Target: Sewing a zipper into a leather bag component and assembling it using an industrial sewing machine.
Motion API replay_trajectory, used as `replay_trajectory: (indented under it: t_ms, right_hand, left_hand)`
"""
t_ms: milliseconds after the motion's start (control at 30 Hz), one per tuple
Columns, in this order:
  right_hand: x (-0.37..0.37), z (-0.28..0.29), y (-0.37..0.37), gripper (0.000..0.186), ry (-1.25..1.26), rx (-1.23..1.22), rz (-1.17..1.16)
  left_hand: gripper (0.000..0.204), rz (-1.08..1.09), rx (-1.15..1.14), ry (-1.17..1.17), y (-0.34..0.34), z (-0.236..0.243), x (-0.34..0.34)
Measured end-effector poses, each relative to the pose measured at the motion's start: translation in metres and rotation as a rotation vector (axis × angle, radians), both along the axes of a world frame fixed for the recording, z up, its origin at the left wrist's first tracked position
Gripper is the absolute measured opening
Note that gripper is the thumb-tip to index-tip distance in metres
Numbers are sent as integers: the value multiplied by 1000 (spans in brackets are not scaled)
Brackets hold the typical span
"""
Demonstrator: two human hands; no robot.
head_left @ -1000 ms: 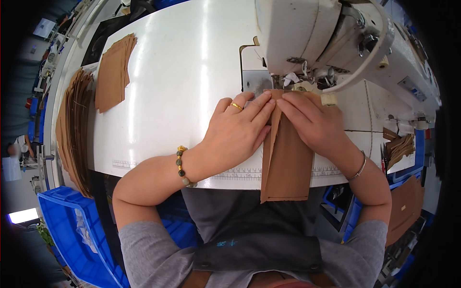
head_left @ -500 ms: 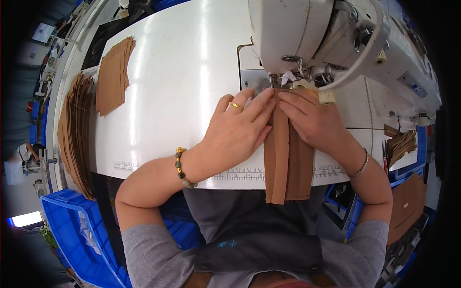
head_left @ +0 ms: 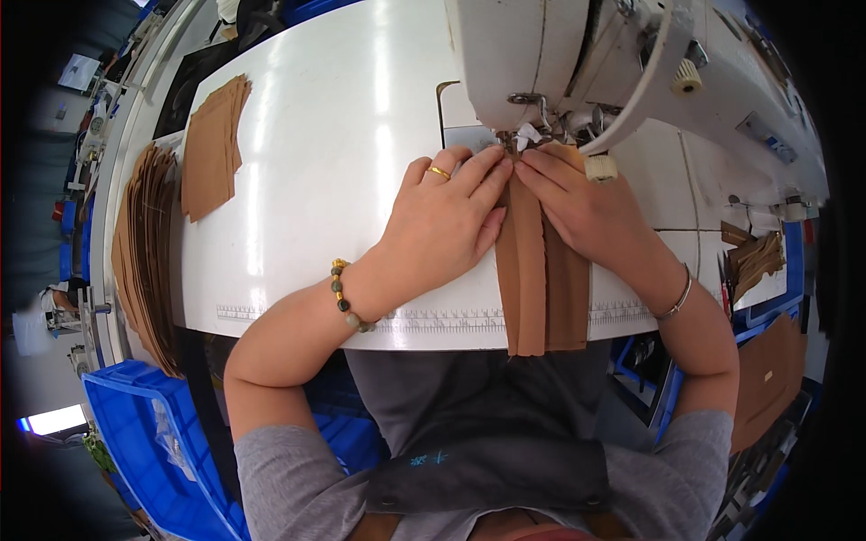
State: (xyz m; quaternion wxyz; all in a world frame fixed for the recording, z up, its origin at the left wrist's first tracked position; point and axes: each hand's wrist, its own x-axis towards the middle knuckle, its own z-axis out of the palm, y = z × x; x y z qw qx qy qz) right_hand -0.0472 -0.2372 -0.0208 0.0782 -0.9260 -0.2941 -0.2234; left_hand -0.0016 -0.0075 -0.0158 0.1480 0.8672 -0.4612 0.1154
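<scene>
Directly before the sewing machine (head_left: 541,54), a length of brown fabric (head_left: 566,298) runs from the needle area toward the wearer, its near end reaching the table edge. One long fold of cloth lies along it, with a raw, slightly frayed edge. The left hand (head_left: 442,216) is uncurled, fingertips resting on the fabric close to the needle; it wears a gold ring (head_left: 438,171) and, at the wrist, a beaded bracelet (head_left: 340,288). The right hand (head_left: 586,203) lies on the fabric opposite, fingers extended; its thumb is hidden, so whether it pinches the cloth cannot be told. A thin bangle (head_left: 677,298) circles that wrist.

Under the machine spreads a white tabletop (head_left: 298,180); a printed ruler scale (head_left: 433,323) with small numerals follows its near edge. Well left of the machine sit a neat stack of brown pieces (head_left: 212,149) and a thicker pile (head_left: 144,261), above a blue bin (head_left: 162,442). Right of the machine are smaller brown pieces (head_left: 758,261). Nearer the wearer than the machine, a dark apron (head_left: 505,469) bears light-blue lettering (head_left: 428,460).
</scene>
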Motion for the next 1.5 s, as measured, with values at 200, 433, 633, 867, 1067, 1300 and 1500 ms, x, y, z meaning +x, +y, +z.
replay_trajectory:
  t_ms: [200, 433, 633, 867, 1067, 1300, 1500]
  right_hand:
    - [-12, 0, -3, 37, 16, -13, 124]
    - [-88, 14, 18, 36, 156, 64, 283]
    - [-124, 3, 31, 33, 166, 104, 188]
    - [-126, -21, 35, 27, -109, 82, 218]
    - [-124, -29, 31, 20, -230, 142, 245]
    - [-132, -13, 13, 23, -200, 240, 291]
    - [-168, 37, -141, 18, -291, -118, -660]
  left_hand:
    - [43, -104, 75, -128, 10, 8, -31]
    - [31, -229, 6, -135, 43, 6, -126]
    - [31, -261, -120, 26, 54, 3, -130]
    - [44, -79, -89, 67, 28, 14, -62]
    - [61, -72, -12, -21, -8, 11, -5]
    - [80, -69, 86, 28, 2, 12, -6]
    - [83, -59, 82, 40, 2, 7, -8]
